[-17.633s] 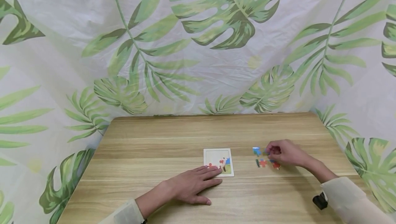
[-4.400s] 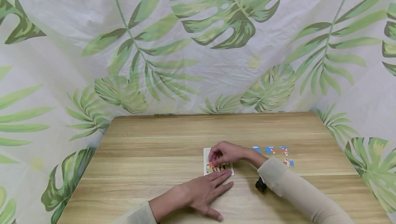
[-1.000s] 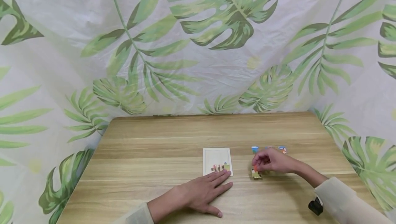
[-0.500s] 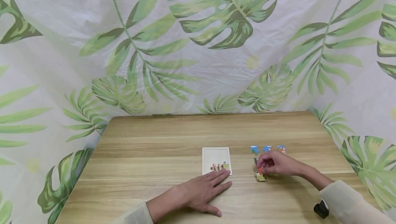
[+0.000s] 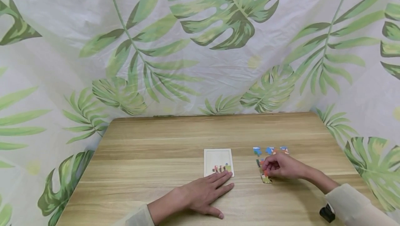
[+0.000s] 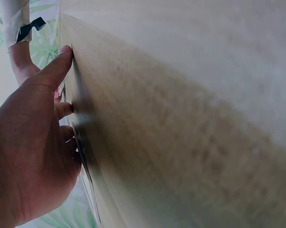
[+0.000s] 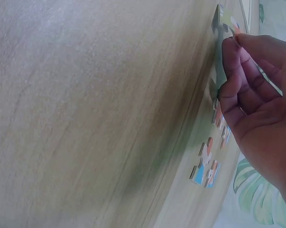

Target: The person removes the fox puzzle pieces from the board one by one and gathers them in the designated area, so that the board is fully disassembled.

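A pale puzzle tray with a light border lies mid-table in the head view, a few joined puzzle pieces along its near side. My left hand rests flat, fingers spread, with its fingertips over the tray's near edge and hiding part of the pieces. To the right, my right hand pinches a green-and-red puzzle piece between thumb and fingers. That held piece also shows at the fingertips in the right wrist view. Another piece lies by the fingers, partly covered.
Blue-topped loose pieces lie in a row beyond my right hand. More loose pieces show beneath it in the right wrist view. The wooden table ends at a leaf-patterned cloth behind.
Since 4.4 s ago, my right hand has left the tray and moved right, to the loose pieces, holding the green-and-red piece. It drifts slightly rightward over the last second. My left hand stays put.
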A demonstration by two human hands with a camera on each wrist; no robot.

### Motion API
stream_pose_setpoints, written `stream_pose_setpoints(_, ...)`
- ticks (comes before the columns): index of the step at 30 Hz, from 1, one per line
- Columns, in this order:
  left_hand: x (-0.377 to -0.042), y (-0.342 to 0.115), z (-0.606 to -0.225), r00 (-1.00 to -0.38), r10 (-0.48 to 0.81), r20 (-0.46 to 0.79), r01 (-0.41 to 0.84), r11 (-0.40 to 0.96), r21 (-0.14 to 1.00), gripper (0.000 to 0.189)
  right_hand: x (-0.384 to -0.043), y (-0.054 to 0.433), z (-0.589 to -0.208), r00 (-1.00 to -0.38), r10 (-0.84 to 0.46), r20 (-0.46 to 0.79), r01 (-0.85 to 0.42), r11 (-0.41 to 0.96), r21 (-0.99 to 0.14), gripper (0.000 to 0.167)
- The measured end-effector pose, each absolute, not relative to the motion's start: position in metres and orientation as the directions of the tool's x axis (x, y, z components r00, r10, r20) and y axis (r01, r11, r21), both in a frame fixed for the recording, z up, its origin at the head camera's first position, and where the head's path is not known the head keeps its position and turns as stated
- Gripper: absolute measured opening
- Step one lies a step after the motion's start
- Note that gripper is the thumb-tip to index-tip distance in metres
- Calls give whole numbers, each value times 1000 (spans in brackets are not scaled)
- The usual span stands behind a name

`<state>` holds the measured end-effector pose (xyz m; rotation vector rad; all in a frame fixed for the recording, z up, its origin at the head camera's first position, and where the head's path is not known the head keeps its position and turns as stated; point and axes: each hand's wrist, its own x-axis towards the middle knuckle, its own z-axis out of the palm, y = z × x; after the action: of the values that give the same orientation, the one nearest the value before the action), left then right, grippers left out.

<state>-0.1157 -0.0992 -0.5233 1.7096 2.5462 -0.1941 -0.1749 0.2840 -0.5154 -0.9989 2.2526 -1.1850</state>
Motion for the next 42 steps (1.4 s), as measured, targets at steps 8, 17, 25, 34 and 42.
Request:
stream_pose_setpoints(8, -116, -100, -526, -380, 917, -124, 925, 374, -68, 95, -174, 283, -517, -660, -751, -19, -422, 392, -817, 4)
stream_pose_setpoints(17, -116, -100, -524, -385, 913, -135, 923, 381, -58, 94, -173, 281, -515, -672, -741, -5, -454, 417, -787, 6)
stream_pose_setpoints(25, -115, -100, -524, -391, 911, -134, 920, 386, -59, 93, -175, 280, -515, -678, -735, 8, -484, 439, -757, 12)
stream_pose_setpoints(34, -116, -99, -524, -386, 914, -122, 923, 383, -44, 92, -181, 272, -509, -670, -742, 36, -531, 444, -721, 9)
stream_pose_setpoints(42, -116, -100, -523, -379, 921, -96, 925, 374, -61, 91, -190, 247, -504, -672, -740, 30, -555, 476, -683, 7)
